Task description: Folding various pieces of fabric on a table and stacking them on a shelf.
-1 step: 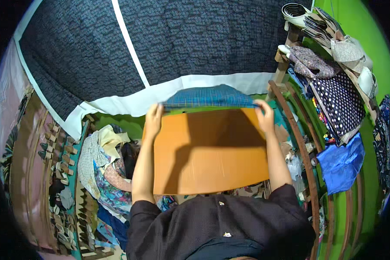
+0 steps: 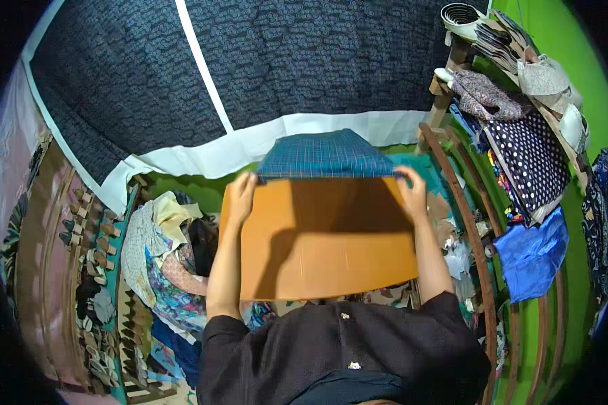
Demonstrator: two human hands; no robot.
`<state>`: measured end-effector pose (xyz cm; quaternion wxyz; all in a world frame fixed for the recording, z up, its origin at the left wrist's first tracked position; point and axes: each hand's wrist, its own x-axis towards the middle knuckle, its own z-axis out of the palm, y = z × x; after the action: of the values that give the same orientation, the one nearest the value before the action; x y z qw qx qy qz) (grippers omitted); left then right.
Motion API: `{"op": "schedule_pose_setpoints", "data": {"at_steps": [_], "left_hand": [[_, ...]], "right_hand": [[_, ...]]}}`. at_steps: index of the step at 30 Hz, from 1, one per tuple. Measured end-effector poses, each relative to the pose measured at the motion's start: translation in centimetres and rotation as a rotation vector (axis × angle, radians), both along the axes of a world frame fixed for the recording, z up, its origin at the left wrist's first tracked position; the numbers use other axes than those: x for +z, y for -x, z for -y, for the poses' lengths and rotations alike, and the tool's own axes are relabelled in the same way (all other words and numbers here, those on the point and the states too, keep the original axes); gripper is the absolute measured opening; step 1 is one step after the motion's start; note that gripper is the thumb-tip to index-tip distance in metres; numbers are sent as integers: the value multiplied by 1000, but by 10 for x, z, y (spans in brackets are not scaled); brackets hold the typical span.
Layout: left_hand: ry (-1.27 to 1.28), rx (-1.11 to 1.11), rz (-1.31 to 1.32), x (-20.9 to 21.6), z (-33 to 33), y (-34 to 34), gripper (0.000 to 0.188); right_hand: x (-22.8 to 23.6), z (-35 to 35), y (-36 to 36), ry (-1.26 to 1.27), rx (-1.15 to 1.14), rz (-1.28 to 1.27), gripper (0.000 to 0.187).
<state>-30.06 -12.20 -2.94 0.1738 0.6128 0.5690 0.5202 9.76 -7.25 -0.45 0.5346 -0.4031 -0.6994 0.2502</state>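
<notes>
Gripping the orange board (image 2: 327,239) by its far corners — left hand (image 2: 242,196), right hand (image 2: 411,192), fingers closed on it — keeps the blue checked cloth (image 2: 324,156) (folded) level, I judge.

Left hand (image 2: 242,196), right hand (image 2: 412,192) grip far corners of orange board (image 2: 324,243); blue checked cloth (image 2: 324,156) just beyond.

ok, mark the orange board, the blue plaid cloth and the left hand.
orange board (image 2: 331,246), head view, middle of its flat face.
blue plaid cloth (image 2: 324,155), head view, centre of the folded piece at the board's far edge.
left hand (image 2: 241,192), head view, back of the hand on the board's far left corner.
</notes>
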Motion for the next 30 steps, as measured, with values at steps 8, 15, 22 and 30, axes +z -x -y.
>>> {"op": "schedule_pose_setpoints", "data": {"at_steps": [8, 15, 22, 30], "left_hand": [[708, -111, 625, -218, 139, -27, 29], [550, 63, 418, -233, 196, -68, 13], [687, -92, 726, -182, 226, -64, 45], [705, -24, 462, -109, 247, -77, 18]], "right_hand": [[-218, 104, -40, 475, -16, 230, 21], [-218, 155, -40, 679, -67, 423, 19], [-179, 181, -58, 423, -48, 306, 15], [-153, 203, -53, 319, 16, -111, 21]]}}
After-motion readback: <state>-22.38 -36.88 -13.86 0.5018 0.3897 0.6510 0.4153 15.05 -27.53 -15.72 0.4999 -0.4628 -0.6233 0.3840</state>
